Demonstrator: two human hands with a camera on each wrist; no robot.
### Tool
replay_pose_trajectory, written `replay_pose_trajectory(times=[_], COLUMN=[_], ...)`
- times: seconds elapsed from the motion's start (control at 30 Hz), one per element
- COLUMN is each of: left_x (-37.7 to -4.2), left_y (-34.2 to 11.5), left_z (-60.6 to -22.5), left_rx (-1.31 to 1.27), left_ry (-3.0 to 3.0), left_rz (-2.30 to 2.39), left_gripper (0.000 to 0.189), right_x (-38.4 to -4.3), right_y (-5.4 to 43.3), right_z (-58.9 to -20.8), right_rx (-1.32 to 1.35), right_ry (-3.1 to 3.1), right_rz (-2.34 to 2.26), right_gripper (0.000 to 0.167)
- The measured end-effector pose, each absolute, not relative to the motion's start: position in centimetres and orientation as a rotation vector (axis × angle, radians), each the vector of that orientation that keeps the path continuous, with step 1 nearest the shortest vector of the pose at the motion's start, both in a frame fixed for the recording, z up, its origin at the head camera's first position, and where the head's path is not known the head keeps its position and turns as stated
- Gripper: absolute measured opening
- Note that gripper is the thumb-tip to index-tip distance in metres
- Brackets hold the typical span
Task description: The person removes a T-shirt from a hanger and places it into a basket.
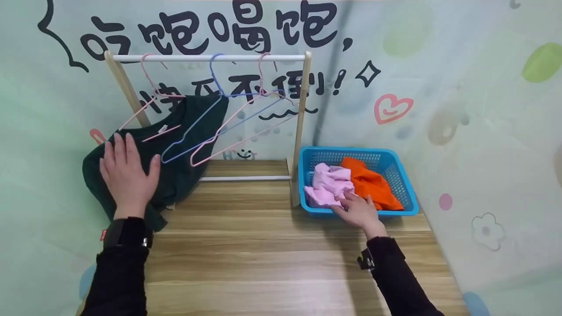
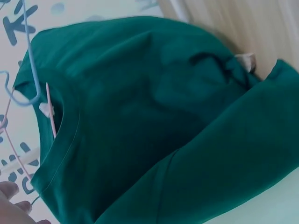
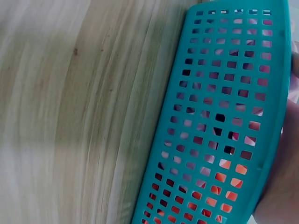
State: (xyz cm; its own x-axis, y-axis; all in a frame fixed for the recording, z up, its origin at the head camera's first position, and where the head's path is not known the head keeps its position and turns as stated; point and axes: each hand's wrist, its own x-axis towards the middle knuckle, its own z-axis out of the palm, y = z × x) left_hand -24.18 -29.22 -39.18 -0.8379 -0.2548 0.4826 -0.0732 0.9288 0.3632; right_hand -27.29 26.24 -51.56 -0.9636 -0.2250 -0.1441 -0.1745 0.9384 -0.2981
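A dark green shirt (image 1: 175,118) hangs on the left of a small rack, a pink hanger (image 1: 149,83) running through its neck opening. My left hand (image 1: 129,169) lies over the shirt's shoulder with fingers straight and thumb spread. In the left wrist view, its fingertips (image 2: 9,189) are beside the green collar. At the right, my right hand (image 1: 358,210) reaches over the front rim of a blue basket (image 1: 314,211), fingers spread loosely at a pink cloth (image 1: 329,180). The right wrist view shows mostly the basket's perforated side (image 3: 212,116), with the hand at its rim.
A blue hanger (image 1: 215,74) and another pink hanger (image 1: 261,74) hang bare on the rack's white bar (image 1: 184,58). Orange cloth (image 1: 373,182) lies beside the pink one in the basket. The rack and basket stand on a wood-grain table (image 1: 254,254) against a printed wall covering.
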Motion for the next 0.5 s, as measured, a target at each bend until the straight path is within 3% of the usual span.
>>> replay_pose_trajectory(times=[0.2,0.5], left_x=[-25.2,-26.5], left_y=[-30.4,-31.7], left_z=[-37.9,-36.9], left_rx=[0.319,0.406], left_ry=[-2.585,-2.655], left_rz=[-0.487,-0.522], left_gripper=[0.077,0.070], right_x=[-27.0,-26.7], right_y=[26.3,26.3], right_z=[-51.8,-52.1], right_rx=[-0.334,-0.341], right_ry=[2.939,2.970], right_rz=[-0.344,-0.298], right_gripper=[0.078,0.077])
